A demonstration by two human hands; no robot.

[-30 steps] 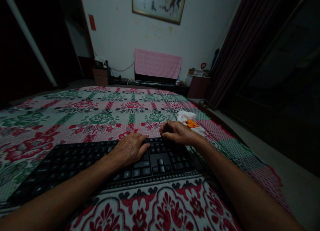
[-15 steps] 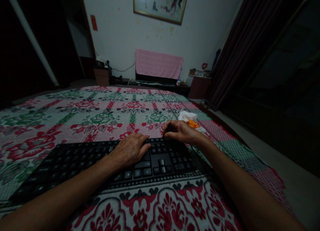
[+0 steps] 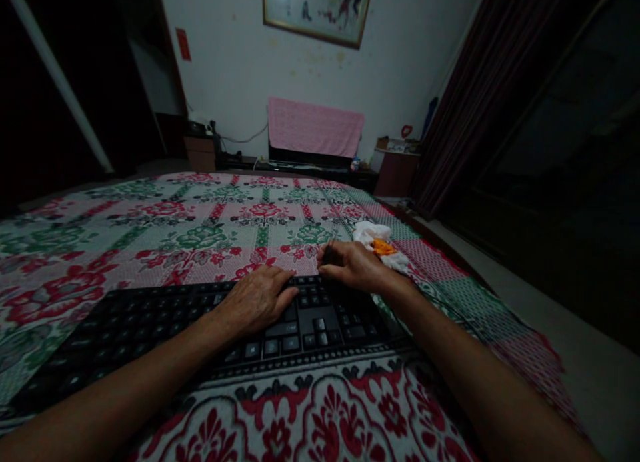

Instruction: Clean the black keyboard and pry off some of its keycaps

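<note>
A black keyboard (image 3: 165, 322) lies flat across the patterned bedspread in front of me. My left hand (image 3: 257, 299) rests palm down on its keys right of the middle, fingers stretched toward the far edge and thumb apart. Over the keyboard's far right part, my right hand (image 3: 350, 265) is closed in a pinch. Between its thumb and fingers shows a small dark object (image 3: 329, 253) with thin, blurred strands or a stem sticking up. Its exact kind cannot be made out. The right hand and wrist hide some of the number keys.
Just beyond my right wrist lies a crumpled white and orange bundle (image 3: 383, 245), perhaps a bag or tissue. The floral bedspread (image 3: 200, 209) spreads around the keyboard. A pink cloth (image 3: 315, 127) covers a flat panel by the far wall. A dark curtain (image 3: 465, 95) hangs at right.
My right hand has shifted very slightly left, and the dark object in it is tilted differently and blurred. The left hand stays on the keys. The whole view has drifted slightly.
</note>
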